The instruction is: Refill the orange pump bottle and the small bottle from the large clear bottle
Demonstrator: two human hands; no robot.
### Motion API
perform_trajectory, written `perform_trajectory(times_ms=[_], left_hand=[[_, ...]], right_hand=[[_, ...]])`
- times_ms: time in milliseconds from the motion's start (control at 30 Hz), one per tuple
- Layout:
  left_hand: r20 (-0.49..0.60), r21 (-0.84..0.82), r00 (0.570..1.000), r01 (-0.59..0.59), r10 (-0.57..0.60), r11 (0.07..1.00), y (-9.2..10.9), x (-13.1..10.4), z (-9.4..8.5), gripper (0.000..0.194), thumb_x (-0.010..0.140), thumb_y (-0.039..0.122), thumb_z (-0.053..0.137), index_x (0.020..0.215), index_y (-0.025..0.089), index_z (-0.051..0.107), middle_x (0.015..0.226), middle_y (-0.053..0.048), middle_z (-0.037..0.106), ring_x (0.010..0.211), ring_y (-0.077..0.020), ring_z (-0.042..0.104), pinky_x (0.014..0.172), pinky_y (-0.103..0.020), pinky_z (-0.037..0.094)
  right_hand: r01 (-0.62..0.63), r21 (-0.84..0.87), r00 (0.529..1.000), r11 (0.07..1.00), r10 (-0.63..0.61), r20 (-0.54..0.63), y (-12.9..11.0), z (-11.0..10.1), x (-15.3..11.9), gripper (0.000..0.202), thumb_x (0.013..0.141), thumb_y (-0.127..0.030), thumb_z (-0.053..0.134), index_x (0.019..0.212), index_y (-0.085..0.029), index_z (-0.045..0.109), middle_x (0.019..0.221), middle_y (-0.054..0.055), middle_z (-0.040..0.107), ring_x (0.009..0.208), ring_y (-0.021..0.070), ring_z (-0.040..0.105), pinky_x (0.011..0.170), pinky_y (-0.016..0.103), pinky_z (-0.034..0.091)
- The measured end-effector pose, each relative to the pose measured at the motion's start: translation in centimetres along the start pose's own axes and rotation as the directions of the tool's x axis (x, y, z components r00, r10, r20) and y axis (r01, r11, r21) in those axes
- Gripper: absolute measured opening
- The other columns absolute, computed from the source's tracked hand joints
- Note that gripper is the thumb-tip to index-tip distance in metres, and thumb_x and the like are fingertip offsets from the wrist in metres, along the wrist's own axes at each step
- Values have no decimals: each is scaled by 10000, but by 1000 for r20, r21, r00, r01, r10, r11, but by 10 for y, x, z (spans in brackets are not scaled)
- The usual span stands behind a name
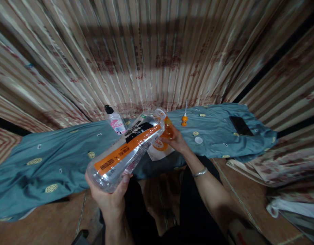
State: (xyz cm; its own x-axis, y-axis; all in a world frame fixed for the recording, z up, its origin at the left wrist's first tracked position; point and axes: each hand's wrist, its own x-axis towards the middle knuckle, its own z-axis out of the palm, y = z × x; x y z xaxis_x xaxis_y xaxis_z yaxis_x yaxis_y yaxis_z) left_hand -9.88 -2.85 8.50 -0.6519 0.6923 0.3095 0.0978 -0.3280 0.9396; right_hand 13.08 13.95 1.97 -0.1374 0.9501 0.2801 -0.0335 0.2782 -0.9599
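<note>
My left hand grips the base of a large clear plastic bottle with an orange and black label. The bottle is tilted, its uncapped mouth up and to the right. At that mouth my right hand is closed around a small translucent orange bottle, partly hidden by the fingers and the large bottle. Whether the two bottles' mouths touch, I cannot tell. Below the right hand lies a white sheet or pouch with an orange print. An orange pump head with a clear tube lies beyond.
A teal patterned cloth covers the long narrow surface. A pink-labelled bottle with a black pump is at the back left. To the right are a round white disc and a dark phone. Pleated curtains hang behind.
</note>
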Motion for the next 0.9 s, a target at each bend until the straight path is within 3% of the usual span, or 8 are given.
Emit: perform_trajectory(times_ms=[267,667,900], left_hand=[[-10,-11,1000,-14,14,1000,0,0,0,915,526,470,995,1278,203,547,1083,-49,643,765,-172,658,584,-303,622],[-3,30,1000,-13,13,999,-12,-1,-9,957,574,491,972,1379,206,541,1168,-86,641,847,-196,670,739,-370,633],[-19,16,1000,15,-15,1000,-12,-1,-9,1004,527,493,996,1373,211,536,1153,-72,643,858,-202,661,791,-405,629]], right_hand=[[-8,-18,1000,1000,8,4,-1,-1,0,839,664,-503,966,1390,-256,625,1343,110,748,1272,343,709,1132,523,563],[-13,-28,1000,1000,13,-9,-2,-1,0,827,656,-508,967,1367,-239,638,1310,120,760,1253,345,720,1133,521,561],[-11,4,1000,1000,11,6,-5,0,0,841,653,-508,967,1371,-225,632,1339,135,746,1271,349,709,1141,517,553]])
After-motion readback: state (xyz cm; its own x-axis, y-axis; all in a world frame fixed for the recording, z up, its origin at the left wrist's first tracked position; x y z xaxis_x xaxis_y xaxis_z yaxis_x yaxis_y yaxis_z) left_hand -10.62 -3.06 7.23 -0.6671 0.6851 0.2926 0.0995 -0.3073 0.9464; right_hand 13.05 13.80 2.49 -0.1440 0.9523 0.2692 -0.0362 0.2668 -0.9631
